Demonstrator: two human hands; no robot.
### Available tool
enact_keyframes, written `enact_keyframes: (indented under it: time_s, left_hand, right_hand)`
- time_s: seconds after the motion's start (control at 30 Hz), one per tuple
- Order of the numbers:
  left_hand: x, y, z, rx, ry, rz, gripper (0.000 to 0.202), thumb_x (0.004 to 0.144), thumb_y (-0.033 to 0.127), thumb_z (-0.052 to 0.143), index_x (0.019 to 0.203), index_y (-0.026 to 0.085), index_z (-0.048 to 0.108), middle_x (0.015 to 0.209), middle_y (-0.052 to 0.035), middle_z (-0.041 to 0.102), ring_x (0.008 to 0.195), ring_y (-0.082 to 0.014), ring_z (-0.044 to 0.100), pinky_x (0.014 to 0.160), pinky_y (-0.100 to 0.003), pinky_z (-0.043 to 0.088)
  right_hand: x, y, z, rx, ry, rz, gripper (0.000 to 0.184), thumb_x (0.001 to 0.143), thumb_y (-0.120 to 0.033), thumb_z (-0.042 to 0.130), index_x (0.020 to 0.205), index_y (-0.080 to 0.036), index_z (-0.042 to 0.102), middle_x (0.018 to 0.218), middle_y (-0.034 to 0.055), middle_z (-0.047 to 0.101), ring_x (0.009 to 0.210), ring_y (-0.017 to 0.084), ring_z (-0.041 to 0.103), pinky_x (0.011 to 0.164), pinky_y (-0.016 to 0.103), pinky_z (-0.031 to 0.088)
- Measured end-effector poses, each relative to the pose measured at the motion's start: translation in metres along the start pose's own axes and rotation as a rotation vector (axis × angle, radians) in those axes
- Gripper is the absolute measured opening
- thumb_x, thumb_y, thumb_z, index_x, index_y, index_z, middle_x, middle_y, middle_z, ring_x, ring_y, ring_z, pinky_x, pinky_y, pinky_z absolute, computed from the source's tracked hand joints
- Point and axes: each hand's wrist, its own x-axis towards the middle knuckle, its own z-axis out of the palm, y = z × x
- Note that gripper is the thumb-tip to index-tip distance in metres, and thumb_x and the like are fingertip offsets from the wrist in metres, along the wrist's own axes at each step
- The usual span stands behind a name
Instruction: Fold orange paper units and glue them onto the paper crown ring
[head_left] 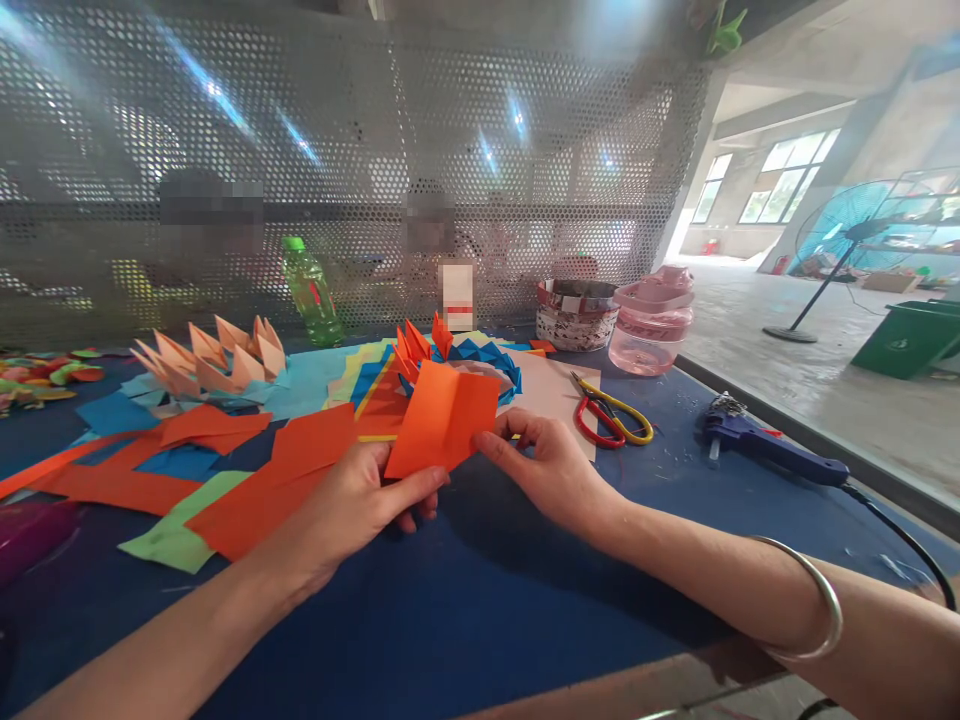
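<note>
Both hands are on the orange sheet [442, 415], held just above the counter [480, 600] at centre, in front of me.

- Left hand [352, 510]: pinching the sheet's near-left corner, thumb on top, other fingers curled under.
- Right hand [551, 470]: pinching the near-right edge between thumb and fingertips. Bangle [814, 600] on that wrist.
- Neither hand is nearer; both are touching, one on each side of the near edge. The sheet lies ahead of the hands, rising away from me.
- Orientation: the sheet is tilted up, face toward me, free far edge pointing at the mesh screen [375, 150]. The creases run near to far, leaning slightly right. The long axis looks to follow the creases, but it's close to square from here, so low confidence.

Surroundings:
- Loose orange strips [270, 480] lie flat on the counter, just left of my left hand.
- A blue-and-orange folded ring [480, 360] sits right behind the sheet, partly hidden by it.
- Scissors [611, 418] are near my right hand, beyond it and to the right.
- A glue gun [765, 452] lies well off to the right, with its cord trailing toward me.
</note>
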Motion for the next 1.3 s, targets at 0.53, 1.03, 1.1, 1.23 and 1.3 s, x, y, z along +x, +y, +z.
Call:
enact_keyframes:
  time_s: [0.53,1.03,1.1,1.23,1.3]
  left_hand:
    - [-0.0033,0.0027,0.0068,-0.072,-0.021,0.080,0.029,0.075,0.045,0.068,0.076,0.016,0.067,0.066,-0.0018,0.066,0.058,-0.0141,0.058,0.049,-0.023,0.044]
    - [-0.0032,-0.0019,0.0071,-0.045,-0.008,0.059,0.031,0.075,0.047,0.070,0.073,0.017,0.065,0.063,0.0001,0.064,0.054,-0.0122,0.054,0.050,-0.024,0.042]
    - [-0.0031,-0.0015,0.0074,-0.040,-0.005,0.064,0.032,0.075,0.048,0.070,0.073,0.016,0.066,0.063,-0.0004,0.064,0.055,-0.0122,0.054,0.051,-0.024,0.042]
    - [-0.0042,0.0019,0.0060,-0.047,-0.004,0.060,0.035,0.073,0.050,0.071,0.074,0.015,0.067,0.065,-0.0016,0.065,0.057,-0.0134,0.054,0.052,-0.025,0.042]
    - [-0.0048,0.0032,0.0049,-0.055,0.003,0.050,0.035,0.073,0.050,0.071,0.073,0.016,0.067,0.065,-0.0016,0.065,0.058,-0.0137,0.054,0.052,-0.025,0.041]
  right_hand:
    - [-0.0039,-0.0037,0.0021,0.055,-0.120,-0.037,0.018,0.087,-0.027,0.058,0.084,-0.015,0.070,0.085,0.0018,0.070,0.078,0.015,0.058,0.070,0.024,0.041]
    - [-0.0068,-0.0071,0.0026,-0.048,-0.136,-0.036,0.017,0.089,-0.028,0.058,0.087,-0.017,0.071,0.080,0.0003,0.069,0.073,0.014,0.055,0.066,0.025,0.038]
    - [-0.0067,-0.0071,0.0026,-0.042,-0.137,-0.054,0.018,0.090,-0.026,0.055,0.085,-0.017,0.069,0.082,0.0008,0.068,0.075,0.014,0.056,0.069,0.025,0.039]
    - [-0.0070,-0.0061,0.0033,-0.043,-0.121,-0.103,0.029,0.095,-0.024,0.044,0.076,-0.017,0.064,0.082,0.0026,0.066,0.081,0.015,0.057,0.077,0.026,0.041]
    - [-0.0070,-0.0053,0.0043,-0.039,-0.113,-0.124,0.032,0.097,-0.025,0.040,0.073,-0.017,0.060,0.081,0.0028,0.064,0.082,0.015,0.056,0.078,0.027,0.041]
